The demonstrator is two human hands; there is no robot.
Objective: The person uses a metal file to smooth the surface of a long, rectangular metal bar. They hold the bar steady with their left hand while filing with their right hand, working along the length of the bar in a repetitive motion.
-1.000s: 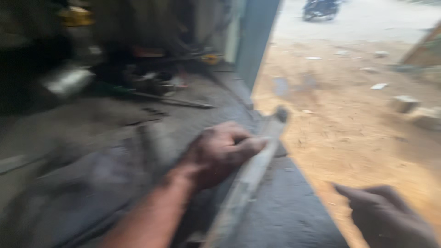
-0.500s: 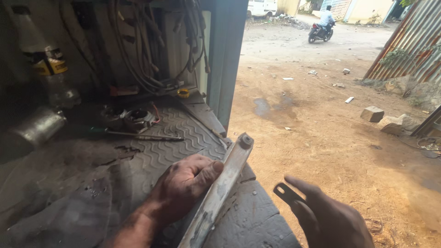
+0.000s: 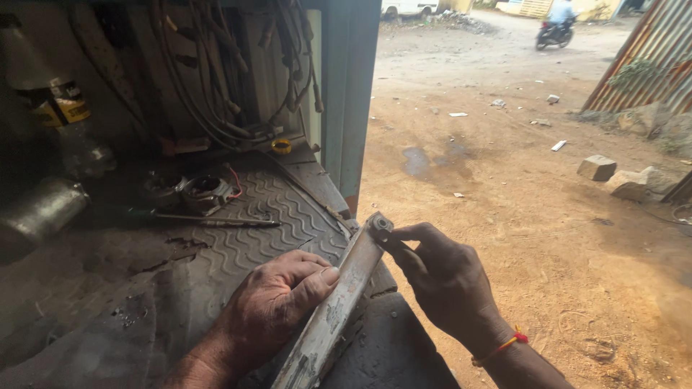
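Red-orange thread bracelet (image 3: pixel 504 346), right wrist.

A: Packages or labels in view?

B: One plastic bottle (image 3: pixel 43 94), upper left, standing in shadow against the dark back wall. Clear body, tapering toward the top edge of the picture.

A: Label details?

B: Band label (image 3: pixel 63 101) wrapped round the bottle's middle. Dark upper part, yellow lower part; print too small to make out.

A: Anything close by?

B: Dull metal can (image 3: pixel 40 212) lying on its side below the bottle, at the left edge. Bare surface, no label seen.

A: Signs or screens?

B: None seen, indoors or out in the yard.
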